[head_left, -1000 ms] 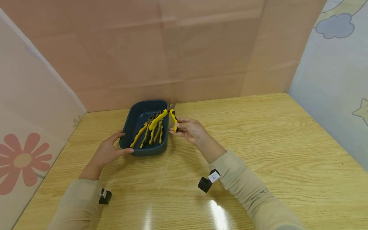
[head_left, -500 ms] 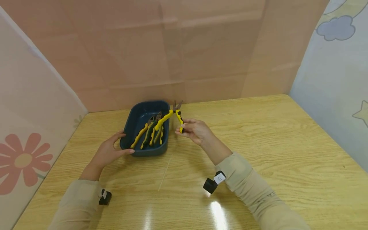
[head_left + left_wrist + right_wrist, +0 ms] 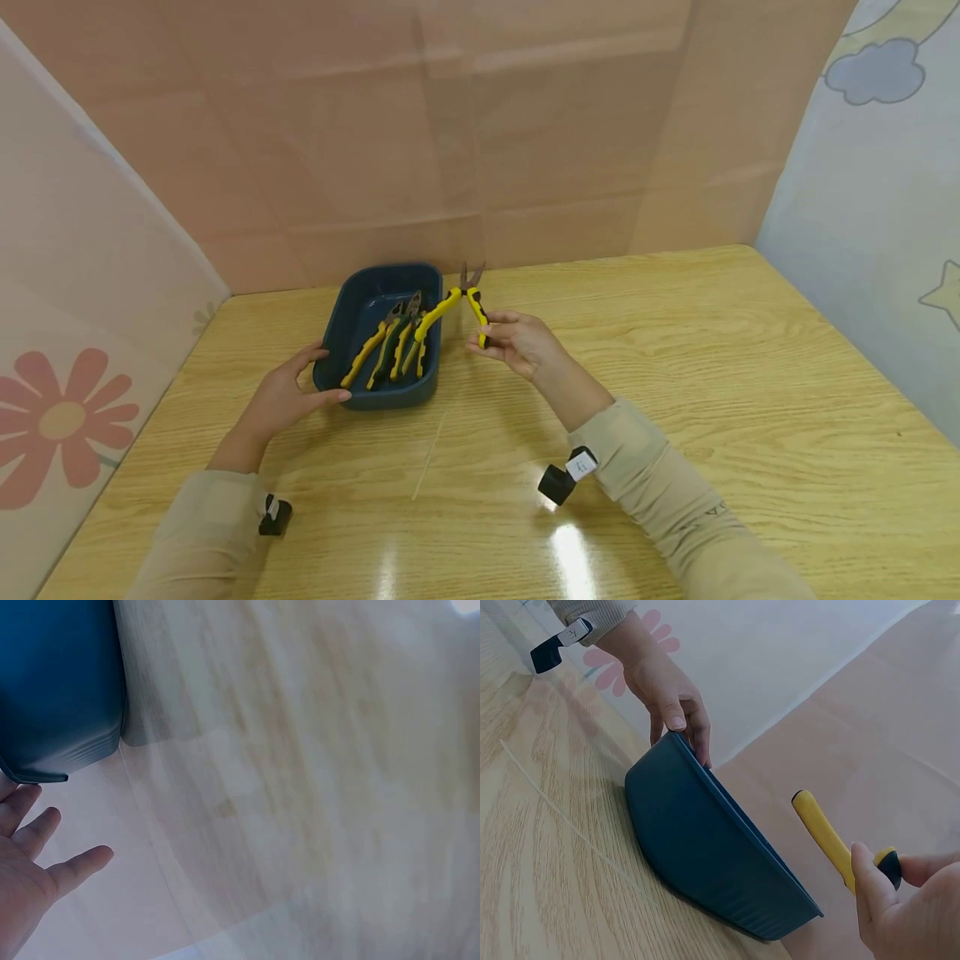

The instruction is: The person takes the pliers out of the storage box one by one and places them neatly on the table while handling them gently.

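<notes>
My right hand (image 3: pixel 525 342) pinches one handle of open long-nose pliers (image 3: pixel 438 312) with yellow-and-black grips. They are held up at the right rim of a dark blue plastic bin (image 3: pixel 386 400), and their other handle reaches over it. In the right wrist view a yellow handle (image 3: pixel 823 834) sticks out past the fingers; the pliers' jaws are out of sight there. My left hand (image 3: pixel 281 396) holds the bin's near left corner, thumb on the front rim and fingers at the left side. Inside the bin several more pliers (image 3: pixel 362 354) with yellow and dark green handles lie side by side.
The bin stands on a wood-grain table (image 3: pixel 675 375), close to a pinkish-brown backdrop (image 3: pixel 525 150). A thin pale stick (image 3: pixel 429 458) lies in front of the bin. Patterned panels rise at the left (image 3: pixel 90 250) and right (image 3: pixel 870 167).
My right hand has moved to the right with the pliers, bringing their head out past the bin's right rim. My left hand and the bin stay where they were.
</notes>
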`<action>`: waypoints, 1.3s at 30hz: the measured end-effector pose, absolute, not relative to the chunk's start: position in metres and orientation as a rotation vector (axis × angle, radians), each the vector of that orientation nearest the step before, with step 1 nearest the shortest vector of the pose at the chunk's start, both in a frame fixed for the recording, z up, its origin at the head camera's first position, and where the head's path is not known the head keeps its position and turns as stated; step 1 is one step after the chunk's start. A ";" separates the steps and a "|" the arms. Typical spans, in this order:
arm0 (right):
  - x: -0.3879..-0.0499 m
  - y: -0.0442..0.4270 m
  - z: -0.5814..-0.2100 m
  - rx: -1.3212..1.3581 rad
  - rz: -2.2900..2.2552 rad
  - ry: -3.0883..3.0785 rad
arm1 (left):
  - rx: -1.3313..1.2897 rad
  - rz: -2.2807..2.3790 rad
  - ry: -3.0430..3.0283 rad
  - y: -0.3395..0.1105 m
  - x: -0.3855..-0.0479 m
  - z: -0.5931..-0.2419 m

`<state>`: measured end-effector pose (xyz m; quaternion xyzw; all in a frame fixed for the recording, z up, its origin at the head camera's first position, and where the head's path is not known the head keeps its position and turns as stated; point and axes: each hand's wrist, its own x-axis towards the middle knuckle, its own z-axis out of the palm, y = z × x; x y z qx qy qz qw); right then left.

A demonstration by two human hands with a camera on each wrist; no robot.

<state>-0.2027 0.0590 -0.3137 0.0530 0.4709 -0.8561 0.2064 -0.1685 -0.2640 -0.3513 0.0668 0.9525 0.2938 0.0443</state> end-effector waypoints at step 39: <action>-0.206 0.082 -0.334 0.234 -2.351 1.356 | 0.171 0.935 2.893 -0.263 -0.167 -0.350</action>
